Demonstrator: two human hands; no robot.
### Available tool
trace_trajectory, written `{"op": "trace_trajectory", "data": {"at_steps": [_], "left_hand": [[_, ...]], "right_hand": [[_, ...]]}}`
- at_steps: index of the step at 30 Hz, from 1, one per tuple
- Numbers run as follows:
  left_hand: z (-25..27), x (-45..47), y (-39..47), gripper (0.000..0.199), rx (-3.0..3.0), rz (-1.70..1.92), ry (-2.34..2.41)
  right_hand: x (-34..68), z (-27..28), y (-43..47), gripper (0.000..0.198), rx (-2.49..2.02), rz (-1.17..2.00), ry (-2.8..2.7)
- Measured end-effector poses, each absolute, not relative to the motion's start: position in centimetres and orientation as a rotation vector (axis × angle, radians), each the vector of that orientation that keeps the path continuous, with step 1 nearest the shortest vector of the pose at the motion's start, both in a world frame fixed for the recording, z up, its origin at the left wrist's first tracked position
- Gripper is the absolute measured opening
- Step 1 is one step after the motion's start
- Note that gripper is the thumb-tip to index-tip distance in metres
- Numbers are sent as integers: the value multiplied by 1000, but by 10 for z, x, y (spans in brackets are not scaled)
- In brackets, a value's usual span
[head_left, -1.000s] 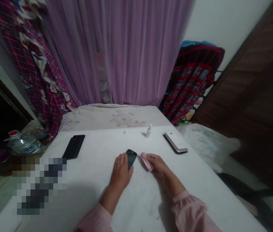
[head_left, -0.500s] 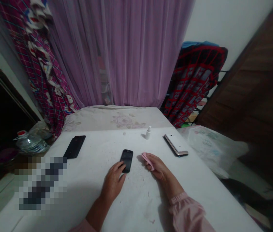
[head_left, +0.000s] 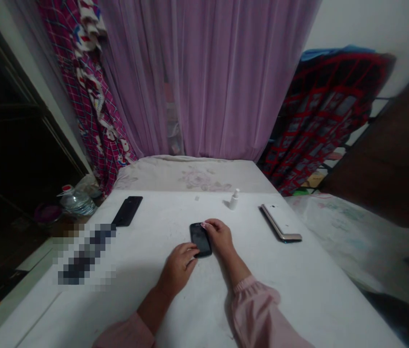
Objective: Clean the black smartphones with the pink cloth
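Note:
A black smartphone (head_left: 200, 240) lies face up near the middle of the white table. My left hand (head_left: 178, 267) grips its lower left corner, with fingertips on the edge of the screen and the thumb at the bottom end. At the top right corner of the phone, my right hand (head_left: 222, 239) presses down a folded pink cloth (head_left: 203, 224). Only a small bit of the cloth shows; the closed fingers cover the rest. Beyond the hands stands a small white spray bottle (head_left: 233, 199), upright and untouched.
Dark phones (head_left: 129, 211) lie at the left, beside a blurred-out patch. At the right edge rests a stack of phones with a white one (head_left: 283, 220) on top. A large water bottle (head_left: 77, 200) stands off the table's left side. Purple curtains (head_left: 222, 87) hang behind.
My right hand has moved left with the pink cloth, from the bare table onto the phone's top corner. The phone has turned slightly, and the view has shifted.

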State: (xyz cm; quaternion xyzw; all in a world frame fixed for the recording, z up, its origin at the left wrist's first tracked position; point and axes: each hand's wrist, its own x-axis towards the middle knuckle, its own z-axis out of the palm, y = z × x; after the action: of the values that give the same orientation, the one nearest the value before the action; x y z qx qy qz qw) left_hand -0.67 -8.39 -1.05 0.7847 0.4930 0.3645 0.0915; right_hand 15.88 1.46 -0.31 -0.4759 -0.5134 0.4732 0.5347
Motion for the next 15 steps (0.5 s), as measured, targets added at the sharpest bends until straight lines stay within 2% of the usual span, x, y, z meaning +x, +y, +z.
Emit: {"op": "trace_trajectory", "data": {"at_steps": [3,6,15], "left_hand": [[-10,-5,-83,32,2448,998,1496],[-11,-3,-79,30,2552,884,1501],[2,4,-81,32,2533,771,1579]], "right_hand": [[154,-7,18,7,-1128,945,-1463],[156,-12,18,15,-1102,747,-1703],[183,-15,-21,21,-1025,915,-1781]]}}
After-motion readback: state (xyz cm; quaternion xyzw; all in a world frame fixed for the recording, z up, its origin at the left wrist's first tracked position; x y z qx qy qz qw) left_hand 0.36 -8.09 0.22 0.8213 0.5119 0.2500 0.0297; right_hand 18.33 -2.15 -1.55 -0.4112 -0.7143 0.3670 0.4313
